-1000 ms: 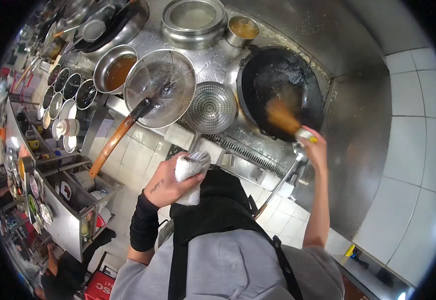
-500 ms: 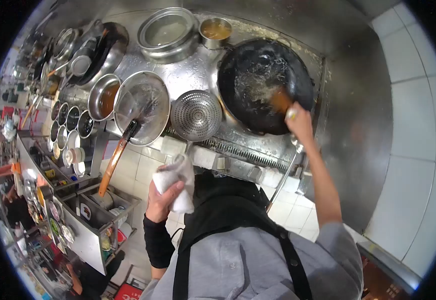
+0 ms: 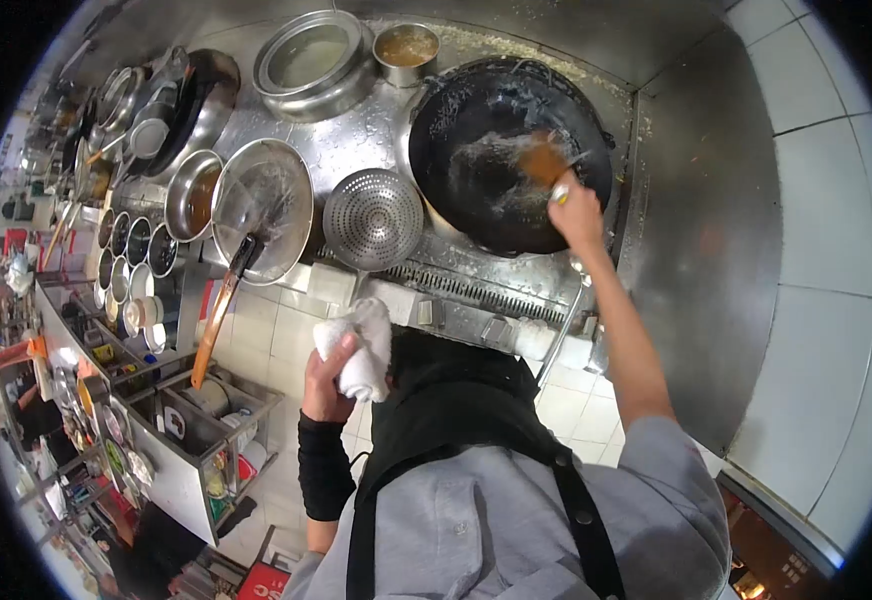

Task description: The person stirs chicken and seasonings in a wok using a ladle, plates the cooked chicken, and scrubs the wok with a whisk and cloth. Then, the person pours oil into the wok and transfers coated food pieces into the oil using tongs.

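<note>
My right hand is closed around a brown wok brush, which is smeared by motion. Its head is inside the large black wok, over wet, streaky water at the bottom. A folded white cloth is gripped in my left hand, in front of my apron and short of the stove edge. Closest to that cloth on the stove is a round perforated strainer. Left of it lies a wide mesh strainer with a wooden handle sticking out past the edge.
A lidded steel pot and a small pot of brownish liquid stand at the back. Further left are a steel pot, several seasoning cups and stacked pans. A metal wall rises on the right. A shelf cart stands lower left.
The brush and my right hand have shifted slightly up and left within the wok. The cloth stays in my left hand. The whole view has moved a little.
</note>
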Tool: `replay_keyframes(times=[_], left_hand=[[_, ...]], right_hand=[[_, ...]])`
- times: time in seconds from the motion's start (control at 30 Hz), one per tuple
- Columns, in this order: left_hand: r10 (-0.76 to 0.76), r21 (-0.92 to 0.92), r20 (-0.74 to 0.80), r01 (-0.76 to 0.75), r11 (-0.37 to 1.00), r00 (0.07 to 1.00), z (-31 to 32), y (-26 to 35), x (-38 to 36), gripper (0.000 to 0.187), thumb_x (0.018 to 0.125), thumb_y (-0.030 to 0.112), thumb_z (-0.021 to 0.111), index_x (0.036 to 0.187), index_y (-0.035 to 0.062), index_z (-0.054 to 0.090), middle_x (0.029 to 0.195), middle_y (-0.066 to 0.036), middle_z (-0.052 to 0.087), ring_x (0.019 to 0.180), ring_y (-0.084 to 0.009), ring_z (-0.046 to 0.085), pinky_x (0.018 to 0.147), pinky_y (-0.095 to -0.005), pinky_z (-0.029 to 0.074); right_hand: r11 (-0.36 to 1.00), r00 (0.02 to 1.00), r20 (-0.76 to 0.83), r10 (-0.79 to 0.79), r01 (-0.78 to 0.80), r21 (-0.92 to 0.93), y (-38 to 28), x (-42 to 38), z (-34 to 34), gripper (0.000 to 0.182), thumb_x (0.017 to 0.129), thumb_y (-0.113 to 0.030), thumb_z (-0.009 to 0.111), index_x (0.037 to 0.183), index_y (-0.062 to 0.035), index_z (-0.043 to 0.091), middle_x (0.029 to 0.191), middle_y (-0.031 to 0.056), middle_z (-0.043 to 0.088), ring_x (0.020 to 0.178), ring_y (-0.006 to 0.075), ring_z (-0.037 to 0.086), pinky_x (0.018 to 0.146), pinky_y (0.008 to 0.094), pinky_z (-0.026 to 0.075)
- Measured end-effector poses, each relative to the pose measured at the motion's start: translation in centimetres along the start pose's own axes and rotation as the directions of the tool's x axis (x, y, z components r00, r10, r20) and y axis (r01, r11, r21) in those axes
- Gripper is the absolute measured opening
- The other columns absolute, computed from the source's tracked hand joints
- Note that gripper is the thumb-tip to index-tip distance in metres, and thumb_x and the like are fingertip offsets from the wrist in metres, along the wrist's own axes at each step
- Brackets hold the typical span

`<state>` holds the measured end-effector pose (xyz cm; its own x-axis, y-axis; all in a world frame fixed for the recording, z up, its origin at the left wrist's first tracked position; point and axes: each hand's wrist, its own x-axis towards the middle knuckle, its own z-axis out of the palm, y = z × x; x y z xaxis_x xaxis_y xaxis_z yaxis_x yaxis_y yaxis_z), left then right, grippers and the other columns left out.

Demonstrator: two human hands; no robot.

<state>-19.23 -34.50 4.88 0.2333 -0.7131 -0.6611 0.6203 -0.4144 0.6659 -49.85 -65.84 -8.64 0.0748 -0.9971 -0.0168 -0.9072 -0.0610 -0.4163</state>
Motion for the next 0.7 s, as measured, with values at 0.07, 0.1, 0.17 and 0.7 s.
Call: replay_keyframes(times=[0.07,0.1,0.17,0.7], left_hand=[[-0.03,-0.164,0.057,0.039,0.986,0.998,1.9,0.6,-0.3,0.038,0.092,0.029,0.062,0.115,0.0003,0.053,0.093,-0.012,0.063,0.075,-0.0249,0.066,0.064,-0.0423,0.059],[-0.05,-0.129,0.074,0.059,0.99,0.996,1.9,0.4,-0.1,0.039,0.092,0.029,0.062,0.116,0.0001,0.053,0.094,-0.012,0.063,0.076,-0.0245,0.066,0.065,-0.0414,0.059],[-0.08,-0.06,0.105,0.087,0.994,0.991,1.2,-0.5,1.3,0.039,0.092,0.027,0.063,0.118,-0.0004,0.053,0.095,-0.012,0.064,0.076,-0.0237,0.066,0.065,-0.0396,0.058],[-0.33,0.408,-0.025,0.311,0.858,0.944,15.6,-14.1,26.1,0.05,0.094,0.057,0.049,0.111,0.0124,0.061,0.101,-0.007,0.066,0.088,-0.0275,0.066,0.071,-0.054,0.055]], right_hand=[[0.999,0.994,-0.104,0.046,-0.044,0.019,-0.9,3.8,0.8,0.034,0.081,-0.025,0.066,0.111,-0.0102,0.061,0.09,0.0258,0.068,0.087,0.0461,0.065,0.075,0.0546,0.052],[0.976,0.98,-0.2,0.009,0.035,0.216,-1.8,5.4,2.8,0.032,0.08,-0.022,0.068,0.107,-0.006,0.059,0.088,0.0265,0.068,0.083,0.0465,0.066,0.071,0.0527,0.053],[0.717,0.916,-0.37,0.158,0.151,0.68,-4.8,7.4,9.3,0.031,0.071,-0.012,0.08,0.094,-0.006,0.061,0.078,0.0134,0.068,0.064,0.027,0.066,0.059,0.0397,0.052],[0.912,0.987,-0.14,-0.078,0.014,-0.41,5.4,-8.5,-14.8,0.045,0.084,-0.02,0.07,0.127,-0.0144,0.06,0.094,0.0199,0.067,0.085,0.0364,0.067,0.077,0.0451,0.053]])
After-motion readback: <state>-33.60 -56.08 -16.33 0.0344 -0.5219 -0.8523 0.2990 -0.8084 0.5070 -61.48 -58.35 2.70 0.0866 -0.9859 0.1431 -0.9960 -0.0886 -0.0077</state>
